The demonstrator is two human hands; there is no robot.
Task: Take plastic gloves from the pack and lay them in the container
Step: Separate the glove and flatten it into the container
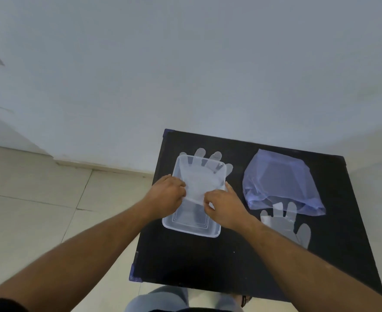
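A clear plastic glove (200, 176) lies stretched over the clear rectangular container (192, 228) on the black table's left side, its fingers hanging past the far rim. My left hand (166, 197) pinches the glove's cuff on the left. My right hand (224, 206) pinches the cuff on the right. A blue-tinted plastic pack (280, 183) sits to the right. A second clear glove (285, 224) sticks out of the pack's near opening, flat on the table.
The black table (208, 262) is small, with blue corner caps. Its left edge lies just beside the container. Tiled floor spreads to the left, and a white wall stands behind. My knees show below the table's near edge.
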